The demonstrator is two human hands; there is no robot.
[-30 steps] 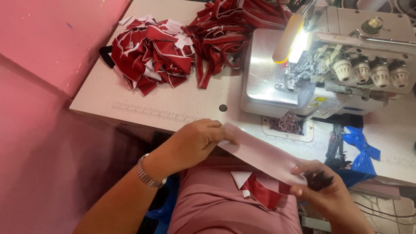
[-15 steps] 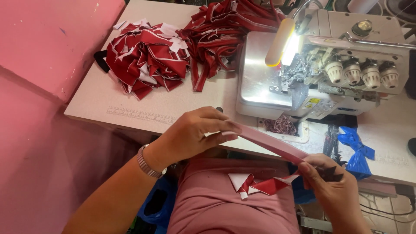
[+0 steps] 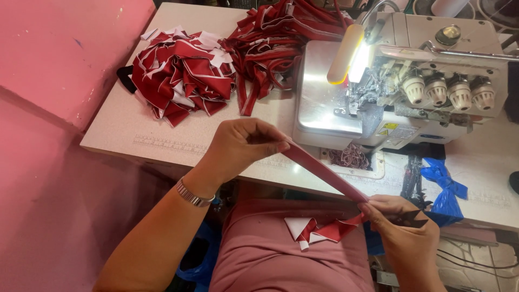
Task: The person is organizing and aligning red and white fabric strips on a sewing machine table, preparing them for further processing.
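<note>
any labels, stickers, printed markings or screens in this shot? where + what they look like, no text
Warning sticker: front of the sewing machine, low, right of the needle area; small yellow and white rectangle with a triangle sign.
Printed ruler scale: along the table front edge, ahead of the left hand; thin dark ticks on pale laminate.
Second blue label: lower front of the machine, further right; small oval, blurred.
No screens or packages show.

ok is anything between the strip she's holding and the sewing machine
Nothing visible. The strip is stretched taut between the left hand and right hand, just in front of the sewing machine. Only bare table lies between; the red fabric piles sit off to the left.
</note>
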